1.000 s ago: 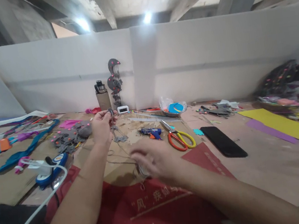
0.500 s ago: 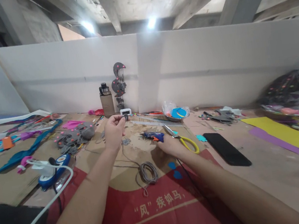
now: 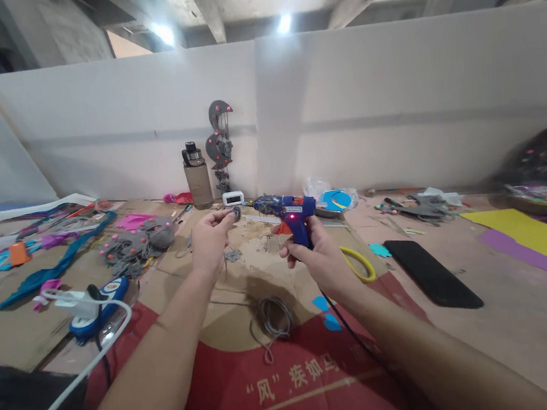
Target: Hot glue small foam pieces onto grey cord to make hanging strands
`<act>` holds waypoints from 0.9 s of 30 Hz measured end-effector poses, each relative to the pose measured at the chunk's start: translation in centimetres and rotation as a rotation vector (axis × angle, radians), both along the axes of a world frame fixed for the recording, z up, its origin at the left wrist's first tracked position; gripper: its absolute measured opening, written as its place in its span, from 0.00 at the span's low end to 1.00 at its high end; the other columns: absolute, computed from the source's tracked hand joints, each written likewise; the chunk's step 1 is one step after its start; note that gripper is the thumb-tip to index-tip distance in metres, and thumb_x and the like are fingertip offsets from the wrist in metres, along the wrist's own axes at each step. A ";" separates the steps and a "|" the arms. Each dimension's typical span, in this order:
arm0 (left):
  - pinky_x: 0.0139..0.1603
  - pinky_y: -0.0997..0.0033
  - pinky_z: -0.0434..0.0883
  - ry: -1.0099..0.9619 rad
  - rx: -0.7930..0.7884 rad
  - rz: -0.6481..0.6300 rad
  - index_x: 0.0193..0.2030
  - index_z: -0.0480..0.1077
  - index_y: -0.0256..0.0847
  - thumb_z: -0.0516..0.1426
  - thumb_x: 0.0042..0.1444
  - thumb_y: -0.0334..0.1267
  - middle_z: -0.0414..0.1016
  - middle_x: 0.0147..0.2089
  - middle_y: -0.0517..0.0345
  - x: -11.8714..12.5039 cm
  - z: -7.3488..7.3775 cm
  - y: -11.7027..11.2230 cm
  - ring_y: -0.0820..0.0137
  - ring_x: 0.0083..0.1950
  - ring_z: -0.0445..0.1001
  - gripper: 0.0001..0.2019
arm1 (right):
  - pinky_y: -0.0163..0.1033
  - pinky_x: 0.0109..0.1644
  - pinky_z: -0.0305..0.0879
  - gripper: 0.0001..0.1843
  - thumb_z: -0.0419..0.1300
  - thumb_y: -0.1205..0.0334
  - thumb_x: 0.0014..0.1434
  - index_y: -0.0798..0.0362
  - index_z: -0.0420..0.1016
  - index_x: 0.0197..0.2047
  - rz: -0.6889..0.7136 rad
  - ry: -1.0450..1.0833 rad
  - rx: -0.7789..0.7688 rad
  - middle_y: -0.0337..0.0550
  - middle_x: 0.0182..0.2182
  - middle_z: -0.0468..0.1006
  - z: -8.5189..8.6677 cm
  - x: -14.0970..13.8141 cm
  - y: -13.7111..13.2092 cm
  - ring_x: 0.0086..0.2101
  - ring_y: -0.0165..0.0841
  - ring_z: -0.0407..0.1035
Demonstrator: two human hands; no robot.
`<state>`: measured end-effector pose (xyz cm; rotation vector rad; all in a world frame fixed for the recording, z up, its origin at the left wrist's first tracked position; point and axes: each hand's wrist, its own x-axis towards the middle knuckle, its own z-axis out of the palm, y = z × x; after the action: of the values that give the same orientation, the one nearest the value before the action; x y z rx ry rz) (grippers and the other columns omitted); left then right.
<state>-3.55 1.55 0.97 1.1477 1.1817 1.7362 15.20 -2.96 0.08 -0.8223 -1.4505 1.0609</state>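
Note:
My right hand (image 3: 316, 246) is wrapped round the grip of a blue hot glue gun (image 3: 281, 209), raised off the cardboard with a red light lit on its side. The gun's nozzle points left. Just beyond that tip, my left hand (image 3: 210, 240) pinches a small dark grey round piece (image 3: 237, 214) between thumb and fingertips; its exact kind is too small to tell. Below the hands, a coil of grey cord (image 3: 274, 318) lies on the cardboard sheet (image 3: 223, 326). Yellow-handled scissors (image 3: 360, 264) lie partly hidden behind my right hand.
A bottle (image 3: 198, 180) and a grey hanging ornament (image 3: 219, 146) stand by the white partition. To the right lies a black phone (image 3: 432, 273) beside yellow paper (image 3: 535, 241). A blue power strip (image 3: 100, 310) with a white cable sits left, near grey felt shapes (image 3: 137, 244).
My right hand has lifted the glue gun from the cardboard and brought its nozzle up beside the grey piece. My left hand keeps its pinch in nearly the same place.

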 end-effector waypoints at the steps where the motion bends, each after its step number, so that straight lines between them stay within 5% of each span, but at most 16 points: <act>1: 0.13 0.78 0.45 -0.012 -0.005 -0.016 0.31 0.74 0.35 0.64 0.42 0.41 0.73 0.24 0.61 0.1 0.0 0.0 0.84 0.14 0.49 0.12 | 0.34 0.27 0.65 0.20 0.54 0.62 0.54 0.50 0.58 0.51 -0.022 -0.046 0.039 0.45 0.44 0.72 -0.1 0.1 -0.2 0.29 0.28 0.67; 9: 0.13 0.77 0.42 -0.067 -0.059 -0.080 0.27 0.73 0.35 0.66 0.40 0.42 0.75 0.26 0.57 0.8 0.2 -0.5 0.85 0.14 0.51 0.12 | 0.45 0.52 0.63 0.13 0.52 0.63 0.61 0.52 0.64 0.50 -0.158 -0.405 0.301 0.46 0.42 0.73 -0.9 1.5 -0.5 0.42 0.36 0.68; 27: 0.13 0.78 0.44 0.001 -0.039 -0.071 0.28 0.73 0.36 0.65 0.42 0.41 0.73 0.24 0.58 1.4 0.3 -1.0 0.84 0.14 0.52 0.10 | 0.46 0.46 0.66 0.14 0.50 0.62 0.61 0.54 0.63 0.50 -0.288 -0.576 0.389 0.51 0.41 0.74 -1.2 1.1 -0.8 0.41 0.39 0.70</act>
<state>-2.17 0.56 1.31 1.1538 1.1565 1.6524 16.34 -3.79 -1.09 -1.0565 -1.8662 0.3082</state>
